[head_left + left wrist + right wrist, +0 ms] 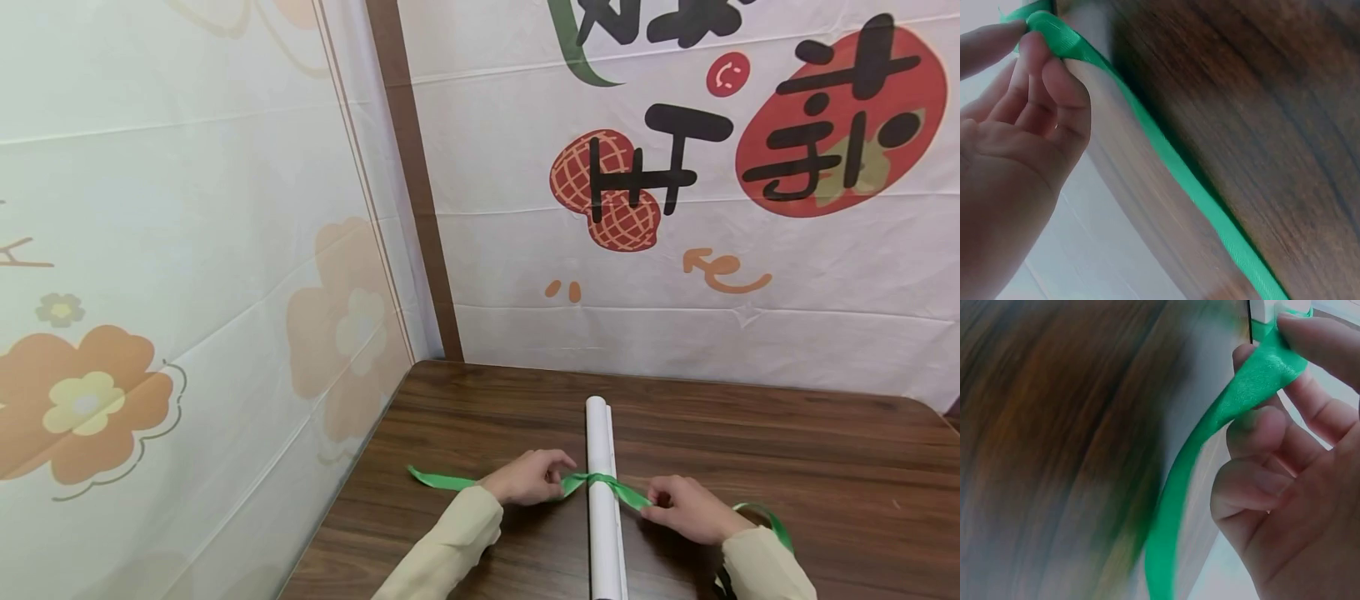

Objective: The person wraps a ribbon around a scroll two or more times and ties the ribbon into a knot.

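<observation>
A white roll of paper (602,542) lies lengthwise on the wooden table, its far end pointing to the back wall. Around its middle passes a green ribbon (602,479), which looks crossed or knotted on top. To the left of the roll, my left hand (527,478) pinches one side of the ribbon (1060,39) between thumb and fingers; the tail trails away to the left. On the other side, my right hand (693,507) pinches the ribbon's other length (1266,372), with thumb above and curled fingers below. That tail loops behind the right wrist.
The dark wood-grain table (810,442) has rounded far corners. Behind it hangs a white printed cloth (510,342) with a peanut picture and black characters. Another cloth (225,275) with orange flowers runs along the left edge of the table.
</observation>
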{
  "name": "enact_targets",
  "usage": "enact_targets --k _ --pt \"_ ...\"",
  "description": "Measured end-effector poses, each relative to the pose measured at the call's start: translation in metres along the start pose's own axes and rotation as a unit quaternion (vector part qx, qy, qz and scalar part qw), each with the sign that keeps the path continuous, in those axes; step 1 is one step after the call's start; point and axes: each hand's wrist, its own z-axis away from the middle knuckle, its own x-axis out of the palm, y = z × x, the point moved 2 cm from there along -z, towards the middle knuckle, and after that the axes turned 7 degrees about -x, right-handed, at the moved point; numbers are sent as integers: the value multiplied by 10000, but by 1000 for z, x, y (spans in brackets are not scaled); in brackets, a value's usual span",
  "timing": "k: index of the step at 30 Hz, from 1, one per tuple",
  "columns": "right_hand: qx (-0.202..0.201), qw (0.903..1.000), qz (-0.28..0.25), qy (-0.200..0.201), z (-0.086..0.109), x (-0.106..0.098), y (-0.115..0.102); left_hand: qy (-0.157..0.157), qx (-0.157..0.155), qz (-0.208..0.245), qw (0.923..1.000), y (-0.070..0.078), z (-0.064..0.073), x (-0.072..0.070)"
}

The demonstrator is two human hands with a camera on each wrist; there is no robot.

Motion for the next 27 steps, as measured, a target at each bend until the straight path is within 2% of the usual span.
enact_targets --k 6,10,15,20,23,27 --pt "222 9997 92 -23 4 -2 3 -153 449 -68 9988 10 6 0" --pt "196 9997 171 23 5 0 4 -178 823 -176 9963 17 6 2" --pt "119 9996 246 91 6 2 5 -110 1135 -274 9931 23 2 6" --pt "115 9996 243 120 7 4 5 149 1125 -319 9930 27 -1 7" --pt "37 9996 234 134 6 4 5 396 952 -356 9940 28 -2 7" --pt "-42 9997 200 144 5 6 5 845 728 -679 9914 30 -4 7"
